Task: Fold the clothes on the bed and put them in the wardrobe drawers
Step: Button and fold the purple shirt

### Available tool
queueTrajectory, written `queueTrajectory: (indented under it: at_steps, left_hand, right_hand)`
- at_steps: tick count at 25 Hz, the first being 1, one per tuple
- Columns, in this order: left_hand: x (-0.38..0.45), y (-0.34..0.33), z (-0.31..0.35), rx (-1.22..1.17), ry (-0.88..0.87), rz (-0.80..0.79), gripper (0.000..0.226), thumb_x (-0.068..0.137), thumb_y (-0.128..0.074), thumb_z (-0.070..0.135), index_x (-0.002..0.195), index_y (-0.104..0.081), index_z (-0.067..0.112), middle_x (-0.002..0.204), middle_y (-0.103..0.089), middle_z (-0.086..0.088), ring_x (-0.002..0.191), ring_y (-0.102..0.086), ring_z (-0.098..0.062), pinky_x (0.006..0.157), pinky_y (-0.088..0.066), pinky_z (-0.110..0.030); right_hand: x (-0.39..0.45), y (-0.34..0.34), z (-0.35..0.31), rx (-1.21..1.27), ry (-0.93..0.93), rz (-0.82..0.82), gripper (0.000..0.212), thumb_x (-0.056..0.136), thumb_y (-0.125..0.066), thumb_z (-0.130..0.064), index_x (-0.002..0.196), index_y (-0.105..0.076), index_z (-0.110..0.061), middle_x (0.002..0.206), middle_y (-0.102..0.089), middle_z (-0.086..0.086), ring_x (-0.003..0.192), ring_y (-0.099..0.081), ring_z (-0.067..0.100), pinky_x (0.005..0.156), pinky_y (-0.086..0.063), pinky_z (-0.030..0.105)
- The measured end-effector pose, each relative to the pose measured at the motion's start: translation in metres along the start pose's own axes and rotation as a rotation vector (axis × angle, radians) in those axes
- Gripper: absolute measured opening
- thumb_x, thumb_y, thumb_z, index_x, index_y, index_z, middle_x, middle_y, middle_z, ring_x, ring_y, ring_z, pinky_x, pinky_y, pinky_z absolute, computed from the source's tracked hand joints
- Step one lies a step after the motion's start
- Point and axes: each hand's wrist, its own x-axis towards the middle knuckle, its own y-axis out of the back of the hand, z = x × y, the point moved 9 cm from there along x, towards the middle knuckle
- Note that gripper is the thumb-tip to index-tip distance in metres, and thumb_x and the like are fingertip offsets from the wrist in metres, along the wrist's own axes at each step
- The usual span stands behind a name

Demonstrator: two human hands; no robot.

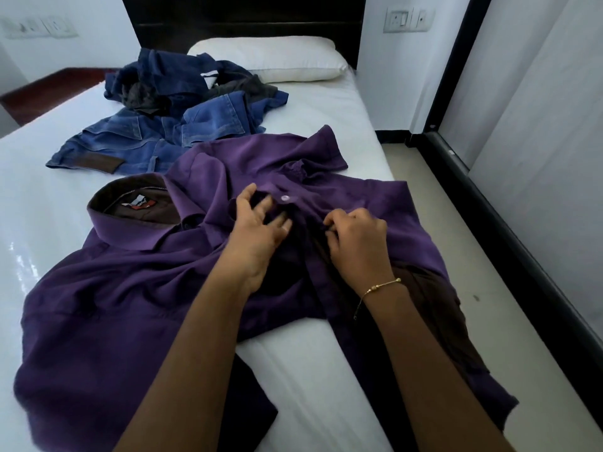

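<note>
On white bed [326, 353], purple shirt [114, 305], jeans [156, 138], pillow [277, 60].

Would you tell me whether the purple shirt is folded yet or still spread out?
Spread out, not folded: the purple shirt lies open across the bed, collar showing, while both hands work at its button placket.

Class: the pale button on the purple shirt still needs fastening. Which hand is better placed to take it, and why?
Left. The left hand has fingertips beside the button; the right hand already pinches the purple shirt lower down.

Bare forearms, gold bracelet [380, 286]
</note>
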Motion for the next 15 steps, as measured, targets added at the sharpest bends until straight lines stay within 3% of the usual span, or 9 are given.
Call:
queueTrajectory:
  at_steps: [1, 3, 5, 6, 8, 10, 12, 15]
  left_hand:
    - [-0.002, 0.003, 0.000, 0.153, -0.015, 0.026, 0.060, 0.086, -0.045, -0.020, 0.129, -0.032, 0.018, 0.116, -0.052, -0.003, 0.100, -0.060, -0.018, 0.082, -0.053, -0.021]
    - [-0.005, 0.016, 0.009, 0.510, -0.096, 0.159, 0.033, 0.084, -0.053, -0.014, 0.100, -0.046, 0.013, 0.089, -0.059, -0.009, 0.069, -0.063, -0.007, 0.058, -0.050, -0.012]
    - [-0.004, 0.011, 0.006, 0.799, -0.103, 0.089, 0.021, 0.082, -0.062, -0.007, 0.074, -0.054, 0.012, 0.062, -0.059, -0.004, 0.040, -0.054, 0.000, 0.045, -0.046, -0.011]
    - [-0.005, 0.002, -0.002, 0.888, -0.077, 0.001, 0.020, 0.082, -0.064, -0.003, 0.069, -0.057, 0.011, 0.058, -0.059, -0.003, 0.037, -0.053, -0.001, 0.047, -0.049, -0.014]
    - [-0.008, -0.014, -0.013, 1.052, -0.095, -0.132, 0.010, 0.083, -0.063, 0.003, 0.075, -0.066, 0.009, 0.066, -0.065, -0.005, 0.055, -0.063, -0.012, 0.064, -0.056, -0.026]
    - [-0.010, -0.025, -0.014, 1.157, -0.195, -0.151, 0.013, 0.085, -0.060, 0.009, 0.090, -0.072, 0.009, 0.086, -0.071, -0.006, 0.080, -0.065, -0.020, 0.079, -0.053, -0.033]
    - [-0.011, -0.029, -0.017, 1.170, -0.263, -0.126, 0.017, 0.086, -0.056, 0.010, 0.095, -0.070, 0.009, 0.094, -0.071, -0.007, 0.087, -0.063, -0.023, 0.081, -0.050, -0.036]
    - [-0.015, -0.040, -0.027, 1.136, -0.276, -0.144, 0.016, 0.090, -0.047, 0.006, 0.081, -0.060, 0.002, 0.081, -0.063, -0.013, 0.072, -0.056, -0.027, 0.068, -0.044, -0.036]
  right_hand:
    - [0.002, 0.003, 0.005, 0.043, -0.021, 0.038, 0.017, 0.088, -0.056, -0.009, 0.105, -0.061, -0.008, 0.095, -0.065, 0.012, 0.098, -0.054, 0.031, 0.083, -0.034, 0.037]
    - [-0.002, 0.008, 0.017, 0.199, -0.072, 0.122, 0.012, 0.088, -0.052, -0.001, 0.099, -0.059, -0.004, 0.086, -0.064, 0.012, 0.081, -0.056, 0.030, 0.070, -0.036, 0.033]
    - [-0.005, 0.007, 0.021, 0.339, -0.086, 0.129, 0.012, 0.089, -0.047, 0.004, 0.093, -0.056, -0.003, 0.082, -0.058, 0.004, 0.070, -0.052, 0.018, 0.063, -0.033, 0.022]
    - [-0.005, 0.005, 0.021, 0.389, -0.072, 0.120, 0.014, 0.089, -0.046, 0.006, 0.091, -0.057, -0.002, 0.082, -0.057, 0.002, 0.069, -0.049, 0.012, 0.061, -0.033, 0.016]
    - [-0.004, 0.004, 0.022, 0.496, -0.061, 0.132, 0.013, 0.086, -0.050, 0.008, 0.088, -0.059, -0.001, 0.085, -0.059, 0.003, 0.070, -0.048, 0.005, 0.066, -0.036, 0.004]
    - [-0.005, 0.004, 0.024, 0.545, -0.074, 0.133, 0.011, 0.080, -0.063, 0.004, 0.089, -0.062, -0.002, 0.088, -0.060, 0.002, 0.075, -0.051, 0.004, 0.072, -0.037, 0.001]
    - [-0.005, 0.000, 0.021, 0.487, -0.048, 0.115, 0.022, 0.072, -0.072, 0.001, 0.091, -0.062, -0.002, 0.091, -0.061, 0.003, 0.082, -0.054, 0.011, 0.077, -0.037, 0.006]
    - [-0.005, -0.003, 0.018, 0.412, -0.014, 0.103, 0.023, 0.071, -0.071, 0.000, 0.092, -0.062, -0.002, 0.095, -0.063, 0.008, 0.087, -0.058, 0.020, 0.079, -0.042, 0.021]
